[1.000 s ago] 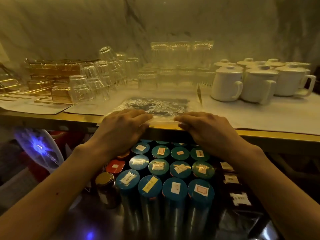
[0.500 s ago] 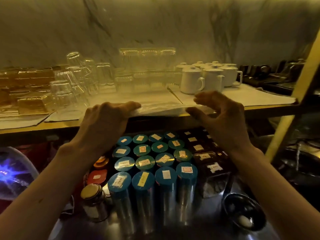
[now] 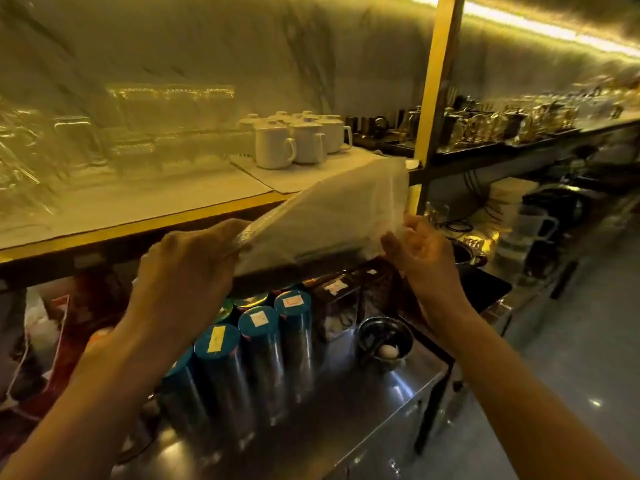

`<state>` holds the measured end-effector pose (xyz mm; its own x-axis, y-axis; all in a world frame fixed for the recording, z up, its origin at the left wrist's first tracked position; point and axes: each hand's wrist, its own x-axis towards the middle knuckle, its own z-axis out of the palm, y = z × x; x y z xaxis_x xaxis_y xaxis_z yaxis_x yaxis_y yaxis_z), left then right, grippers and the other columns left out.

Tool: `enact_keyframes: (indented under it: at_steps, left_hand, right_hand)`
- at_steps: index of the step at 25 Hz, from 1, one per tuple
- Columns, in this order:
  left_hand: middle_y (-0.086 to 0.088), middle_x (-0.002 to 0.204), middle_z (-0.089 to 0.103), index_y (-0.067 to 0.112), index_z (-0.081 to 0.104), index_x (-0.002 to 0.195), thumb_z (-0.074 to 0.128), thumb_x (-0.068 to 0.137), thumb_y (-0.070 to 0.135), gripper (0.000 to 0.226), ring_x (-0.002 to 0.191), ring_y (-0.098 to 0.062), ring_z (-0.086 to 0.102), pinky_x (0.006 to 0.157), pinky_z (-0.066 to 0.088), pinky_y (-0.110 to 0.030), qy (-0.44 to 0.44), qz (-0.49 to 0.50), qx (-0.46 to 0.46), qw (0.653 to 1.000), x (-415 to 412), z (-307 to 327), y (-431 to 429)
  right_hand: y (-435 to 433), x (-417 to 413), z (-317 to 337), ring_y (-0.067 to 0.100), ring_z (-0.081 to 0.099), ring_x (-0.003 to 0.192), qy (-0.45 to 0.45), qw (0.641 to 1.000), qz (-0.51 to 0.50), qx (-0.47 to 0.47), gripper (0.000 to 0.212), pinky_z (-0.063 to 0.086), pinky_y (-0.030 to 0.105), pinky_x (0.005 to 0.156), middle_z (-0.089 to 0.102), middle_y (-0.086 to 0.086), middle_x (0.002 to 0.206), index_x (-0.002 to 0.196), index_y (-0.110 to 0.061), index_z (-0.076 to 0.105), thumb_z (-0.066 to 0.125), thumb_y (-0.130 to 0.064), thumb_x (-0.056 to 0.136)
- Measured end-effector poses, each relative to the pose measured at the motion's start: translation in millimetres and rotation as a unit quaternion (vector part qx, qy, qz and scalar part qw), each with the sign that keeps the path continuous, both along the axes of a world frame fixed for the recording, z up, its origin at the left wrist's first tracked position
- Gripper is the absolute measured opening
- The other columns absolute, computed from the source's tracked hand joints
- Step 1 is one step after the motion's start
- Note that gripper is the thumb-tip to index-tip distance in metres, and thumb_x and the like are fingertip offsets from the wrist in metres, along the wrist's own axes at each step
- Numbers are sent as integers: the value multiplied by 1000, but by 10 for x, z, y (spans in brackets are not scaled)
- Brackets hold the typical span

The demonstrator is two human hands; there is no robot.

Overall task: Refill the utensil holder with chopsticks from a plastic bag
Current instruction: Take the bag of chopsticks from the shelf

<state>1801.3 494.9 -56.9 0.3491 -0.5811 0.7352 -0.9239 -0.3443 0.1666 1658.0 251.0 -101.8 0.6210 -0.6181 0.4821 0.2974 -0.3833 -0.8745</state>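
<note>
Our left hand (image 3: 187, 271) grips the plastic bag (image 3: 329, 216) by its left end, our right hand (image 3: 420, 252) pinches its right corner, mid-frame above the table (image 3: 346, 403). One bag in hand, seemingly unopened; no utensil holder in sight, so we judge all refilling remains. Below: at least four blue-lidded tins (image 3: 258, 341), one bowl (image 3: 363, 341).

That plastic bag (image 3: 332, 216) you're holding mid-frame is thin, cloudy film, crinkled and faintly shiny. Below it, your canisters (image 3: 263, 358) are glossy metal with smooth teal lids and paper labels, standing on a polished steel counter (image 3: 346, 427). Upper centre, the white mugs (image 3: 273, 147) look like glazed ceramic on a matt, paper-like shelf liner (image 3: 156, 202), with clear glasses (image 3: 135, 147) at left.
</note>
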Motion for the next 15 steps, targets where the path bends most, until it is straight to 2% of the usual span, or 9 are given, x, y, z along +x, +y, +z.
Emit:
enact_keyframes:
  at_steps: [2,4,6,8,9,11,13,15]
  left_hand:
    - [7,76,73,28,69,101,54,96,12,22,65,-11,71,61,58,-35,108,-40,-23,993,-132,-107,-159]
    - [12,74,74,26,72,91,57,95,16,18,68,-1,71,63,57,-29,221,-102,-34,969,-340,-235,-414]
    - [10,77,75,26,72,87,57,92,28,15,69,-6,73,64,59,-30,306,-167,-35,937,-598,-346,-673]
    - [5,81,76,25,71,87,57,92,23,16,70,-16,75,65,60,-28,381,-218,-27,898,-919,-473,-973]
    - [2,82,76,24,71,88,56,93,17,18,71,-21,75,67,61,-29,415,-240,-17,877,-1076,-542,-1100]
    - [-3,86,76,23,71,92,55,94,14,20,72,-25,75,70,60,-36,455,-278,29,845,-1480,-682,-1403]
    - [-7,88,76,18,71,98,54,94,11,19,74,-28,75,71,60,-41,474,-312,76,820,-1936,-816,-1692]
    - [-13,88,75,9,70,100,54,93,6,18,73,-31,74,67,61,-39,510,-346,97,781,-2452,-933,-1973]
  right_hand:
    - [-101,-260,-31,7,71,83,0,1000,-28,9,39,55,22,67,73,0,95,107,-22,62,64,-45,76]
    - [-233,-617,-95,13,72,85,-3,998,-52,33,33,57,26,72,74,2,92,98,-26,65,64,-49,74]
    - [-349,-979,-190,21,71,90,-11,995,-60,79,37,58,34,76,74,7,94,94,-23,67,68,-52,71]
    - [-472,-1455,-283,27,70,92,-23,989,-82,119,57,59,40,77,72,12,97,100,-13,67,74,-58,65]
    - [-525,-1694,-330,25,70,91,-30,986,-87,136,62,58,39,76,72,12,96,105,-7,65,74,-56,66]
    - [-619,-2274,-437,18,71,86,-47,982,-96,155,45,57,30,71,73,6,87,104,-2,63,66,-39,78]
    - [-663,-2852,-537,12,70,81,-65,973,-116,188,28,57,28,71,72,0,80,94,-6,65,61,-29,80]
    - [-723,-3427,-664,15,68,82,-86,964,-142,209,31,55,30,73,70,3,82,90,-4,63,66,-32,76]
